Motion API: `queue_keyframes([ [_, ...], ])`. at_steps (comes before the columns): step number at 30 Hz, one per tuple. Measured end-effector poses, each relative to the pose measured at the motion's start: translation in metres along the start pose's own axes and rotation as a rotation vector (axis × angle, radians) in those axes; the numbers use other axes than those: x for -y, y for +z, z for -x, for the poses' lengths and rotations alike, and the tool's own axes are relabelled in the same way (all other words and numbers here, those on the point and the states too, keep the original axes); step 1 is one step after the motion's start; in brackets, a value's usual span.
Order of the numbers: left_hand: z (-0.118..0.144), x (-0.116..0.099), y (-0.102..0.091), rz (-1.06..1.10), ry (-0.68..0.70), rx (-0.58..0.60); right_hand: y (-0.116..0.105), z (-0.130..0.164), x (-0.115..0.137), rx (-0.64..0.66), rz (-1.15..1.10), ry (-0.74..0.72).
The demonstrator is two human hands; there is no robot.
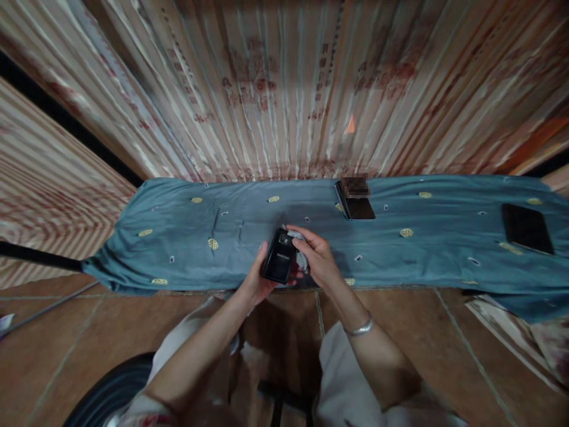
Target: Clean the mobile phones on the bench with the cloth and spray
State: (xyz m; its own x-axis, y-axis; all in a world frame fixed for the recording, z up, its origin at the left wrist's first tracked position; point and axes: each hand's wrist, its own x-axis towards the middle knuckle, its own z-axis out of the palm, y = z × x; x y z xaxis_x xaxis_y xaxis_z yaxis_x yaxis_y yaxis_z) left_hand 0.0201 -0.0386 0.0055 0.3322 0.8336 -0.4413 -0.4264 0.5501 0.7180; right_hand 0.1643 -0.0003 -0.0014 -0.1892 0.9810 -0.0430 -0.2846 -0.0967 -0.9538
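In my left hand (259, 277) is a black mobile phone (279, 261), its back with the camera and Samsung lettering turned up toward me. The thumb lies along the phone's left edge and the fingers wrap beneath it. My right hand (319, 256) pinches a crumpled grey cloth (301, 255) against the phone's upper right side, close to the camera. Part of that cloth is hidden behind the fingers. Both hands are over the front edge of a bench covered with a blue-green cloth (240, 222).
A dark folding device (360, 209), partly blurred out, stands propped at the bench's back. Farther right lies a black tablet-like slab (527, 228). Striped curtains (284, 89) hang behind the bench. Brown floor tiles (57, 332) and a black round seat (115, 385) show below.
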Motion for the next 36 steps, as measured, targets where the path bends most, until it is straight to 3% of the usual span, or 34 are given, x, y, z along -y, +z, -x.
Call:
queue_keyframes([
  [6,-0.001,0.001,0.008,0.059,0.007,-0.061,-0.001,0.004,-0.002,-0.001,0.297,-0.118],
  [10,-0.005,0.006,0.011,0.059,0.053,-0.151,0.0,0.005,-0.005,-0.016,0.599,-0.349],
  [15,-0.009,0.01,0.01,0.064,0.199,-0.251,0.012,0.011,-0.011,0.078,0.908,-0.558],
  [22,-0.011,-0.001,0.0,0.142,0.216,-0.395,0.038,0.029,-0.025,0.213,0.99,-0.734],
  [29,-0.012,-0.01,-0.012,0.176,0.07,-0.296,0.042,0.04,-0.036,0.291,1.007,-0.78],
  [33,-0.018,-0.004,-0.008,0.213,0.16,-0.354,0.032,0.031,-0.027,0.133,1.0,-0.76],
  [36,-0.021,0.006,0.001,0.188,0.183,-0.314,0.018,0.017,-0.015,-0.037,1.015,-0.684],
])
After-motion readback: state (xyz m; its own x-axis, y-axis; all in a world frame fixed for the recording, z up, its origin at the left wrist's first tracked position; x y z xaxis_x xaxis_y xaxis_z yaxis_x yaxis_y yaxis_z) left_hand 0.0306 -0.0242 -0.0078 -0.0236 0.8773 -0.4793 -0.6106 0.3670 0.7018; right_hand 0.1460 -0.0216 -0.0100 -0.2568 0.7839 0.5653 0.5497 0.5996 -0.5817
